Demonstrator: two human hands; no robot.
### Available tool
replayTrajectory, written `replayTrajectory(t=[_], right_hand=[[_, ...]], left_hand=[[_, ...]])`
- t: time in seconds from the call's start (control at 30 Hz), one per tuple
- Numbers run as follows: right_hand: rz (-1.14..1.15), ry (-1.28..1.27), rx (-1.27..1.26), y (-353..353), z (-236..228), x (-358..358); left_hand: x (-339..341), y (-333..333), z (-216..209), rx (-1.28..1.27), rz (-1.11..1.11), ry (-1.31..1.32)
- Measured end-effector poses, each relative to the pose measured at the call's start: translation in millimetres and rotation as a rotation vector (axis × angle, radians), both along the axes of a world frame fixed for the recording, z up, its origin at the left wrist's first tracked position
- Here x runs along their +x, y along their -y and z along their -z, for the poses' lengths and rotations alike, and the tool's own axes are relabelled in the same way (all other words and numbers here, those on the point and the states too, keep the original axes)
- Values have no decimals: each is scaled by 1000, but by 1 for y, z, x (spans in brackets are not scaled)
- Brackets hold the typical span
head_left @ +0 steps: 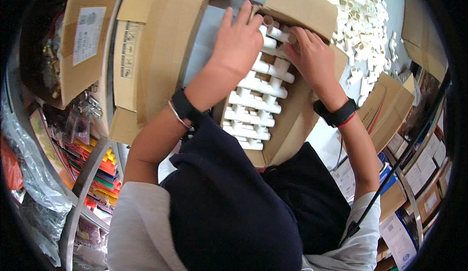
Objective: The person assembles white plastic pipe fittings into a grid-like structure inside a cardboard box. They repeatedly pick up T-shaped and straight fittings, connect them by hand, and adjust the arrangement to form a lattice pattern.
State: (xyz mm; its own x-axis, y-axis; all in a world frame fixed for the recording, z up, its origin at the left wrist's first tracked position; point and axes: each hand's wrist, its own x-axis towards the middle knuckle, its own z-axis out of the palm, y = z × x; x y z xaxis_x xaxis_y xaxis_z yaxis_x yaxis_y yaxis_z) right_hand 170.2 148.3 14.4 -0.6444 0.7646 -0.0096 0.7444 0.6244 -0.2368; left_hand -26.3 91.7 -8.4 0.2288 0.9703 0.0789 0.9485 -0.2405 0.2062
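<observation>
An open cardboard box in front of me holds white plastic tee pipe fittings, stacked in neat rows. My left hand lies at the box's far left side, its fingers stretched out and apart, next to the far fittings; its thumb is hidden. At the far right of the rows, my right hand has its thumb and fingers closed around a white pipe fitting, which is mostly covered by the fingers. The far flap of the box stands up behind both hands.
Loose white fittings lie heaped on the grey surface at the far right. A closed cardboard carton stands left of the box, with an open carton beyond it. Shelving with papers and cartons is at the right; colourful packets lie at the left.
</observation>
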Motion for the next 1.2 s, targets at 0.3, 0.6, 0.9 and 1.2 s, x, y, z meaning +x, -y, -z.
replayTrajectory(t=[0.3,0.6,0.9,1.2], right_hand=[[111,-472,-246,-15,-28,11],[581,-848,-777,-27,-55,28],[175,-122,-692,-13,-45,20],[-178,769,-57,25,-23,-15]], left_hand=[[3,6,3,14,-89,68],[5,-4,-5,108,37,89],[4,-20,5,138,302,239],[11,-12,14,152,225,55]])
